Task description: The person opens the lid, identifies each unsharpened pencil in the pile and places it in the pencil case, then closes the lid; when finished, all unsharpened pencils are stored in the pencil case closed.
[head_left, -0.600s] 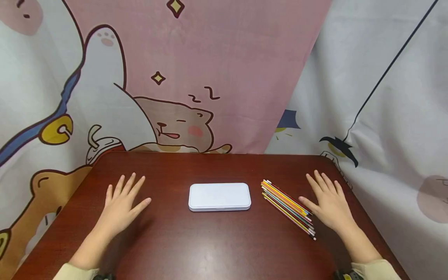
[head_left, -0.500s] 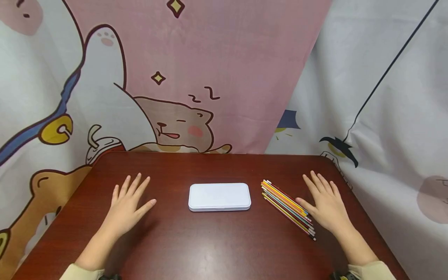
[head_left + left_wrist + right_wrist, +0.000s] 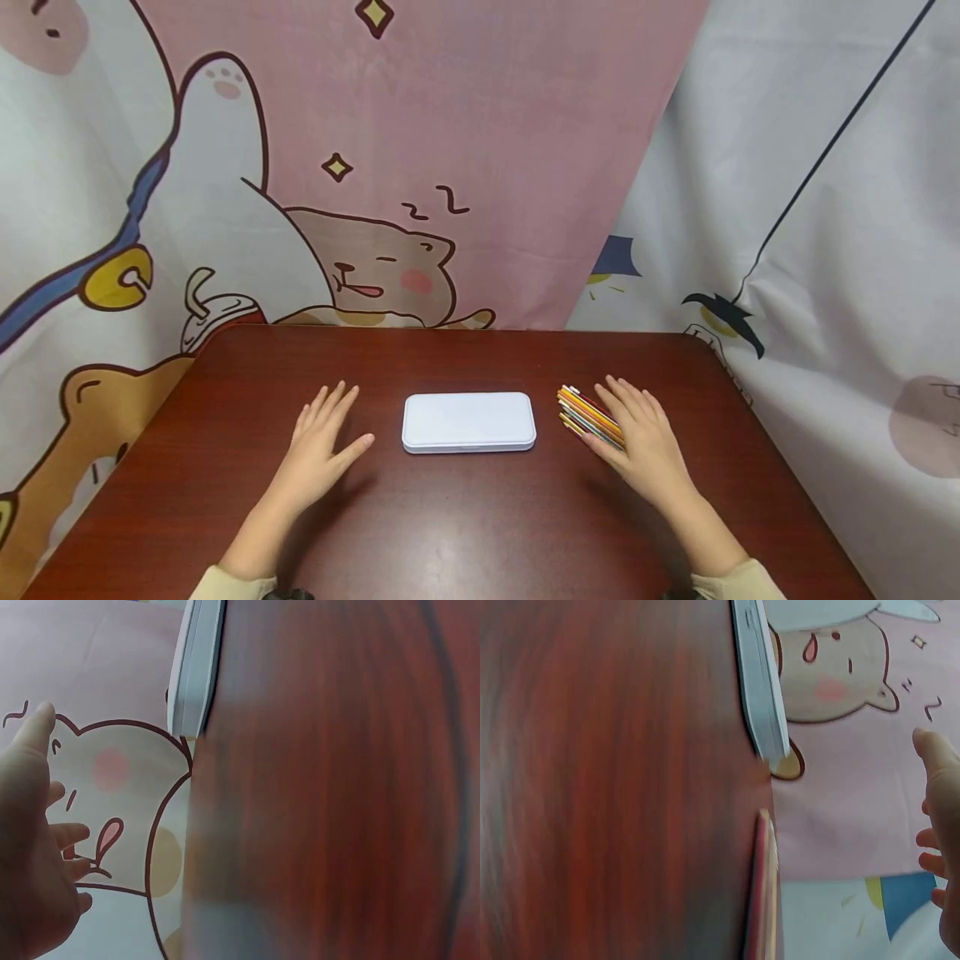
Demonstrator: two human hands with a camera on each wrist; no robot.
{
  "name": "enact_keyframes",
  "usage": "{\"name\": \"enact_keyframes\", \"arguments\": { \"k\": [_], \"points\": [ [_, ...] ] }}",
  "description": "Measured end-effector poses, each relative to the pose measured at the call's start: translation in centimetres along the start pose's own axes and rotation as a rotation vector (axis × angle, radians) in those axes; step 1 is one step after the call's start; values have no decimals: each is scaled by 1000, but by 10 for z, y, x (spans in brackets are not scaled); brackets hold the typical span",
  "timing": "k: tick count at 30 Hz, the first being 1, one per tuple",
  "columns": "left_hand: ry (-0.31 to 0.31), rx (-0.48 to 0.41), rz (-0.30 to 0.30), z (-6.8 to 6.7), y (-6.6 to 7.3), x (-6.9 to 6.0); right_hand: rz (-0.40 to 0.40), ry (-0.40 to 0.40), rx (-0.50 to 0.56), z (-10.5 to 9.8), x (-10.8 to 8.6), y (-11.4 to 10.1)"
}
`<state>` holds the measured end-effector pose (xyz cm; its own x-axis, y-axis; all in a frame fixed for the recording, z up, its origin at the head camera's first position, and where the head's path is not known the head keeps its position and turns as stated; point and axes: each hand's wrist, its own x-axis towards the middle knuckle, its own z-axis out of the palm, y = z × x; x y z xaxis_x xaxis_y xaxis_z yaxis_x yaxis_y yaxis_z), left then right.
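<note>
Both hands have swung inward over the table since the earlier frames: the left hand (image 3: 318,442) has come in from the left towards the white case (image 3: 468,422), and the right hand (image 3: 645,442) has come in from the right until it hides the near part of the bundle of pencils (image 3: 588,417). The case and the pencils lie where they lay. The change has brought the hands nearer to both things, but, as I judge it, the work is at the reaching stage and handling has not begun.

The case lies flat and shut in the middle of the table, its long side running left to right. Just right of it, the pencils lie loose side by side, slanting from far left to near right, with their far ends in sight.

Neither hand grasps anything. The left one is left of the case and apart from it, fingers extended and thumb spread towards the right. The right one hangs over the pencils, fingers likewise extended; its wrist view shows a gap between hand and pencils.

Around them is the dark red-brown table (image 3: 450,533). Pale sleeves cover the forearms at the near edge of view, and a cloth (image 3: 540,125) printed with cartoon animals hangs behind the far edge.
</note>
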<state>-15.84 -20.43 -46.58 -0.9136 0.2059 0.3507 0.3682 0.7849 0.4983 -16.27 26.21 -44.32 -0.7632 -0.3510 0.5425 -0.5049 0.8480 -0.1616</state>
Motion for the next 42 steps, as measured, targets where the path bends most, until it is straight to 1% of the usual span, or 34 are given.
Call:
{"name": "enact_keyframes", "arguments": {
  "k": [4,7,13,19,23,28,32,36,42],
  "points": [
    [2,-66,7,11,2,3,-36,30,54,12,5,-14],
    [-7,-99,11,19,3,6,-64,43,87,21,7,-24],
    [-37,-181,5,35,6,10,-112,34,117,37,14,-41],
    [-73,-273,-48,50,10,12,-142,-10,126,49,18,-56],
    [-90,-310,-80,58,10,14,-173,-26,128,56,24,-65],
    [-116,-328,-114,67,9,16,-231,-57,97,66,34,-72],
    [-131,-329,-132,71,9,18,-317,-95,67,76,43,-74],
    [-133,-311,-120,74,8,19,-391,-118,41,84,48,-74],
    [-105,-277,-68,78,6,22,-432,-174,1,93,55,-78]
  ]
}}
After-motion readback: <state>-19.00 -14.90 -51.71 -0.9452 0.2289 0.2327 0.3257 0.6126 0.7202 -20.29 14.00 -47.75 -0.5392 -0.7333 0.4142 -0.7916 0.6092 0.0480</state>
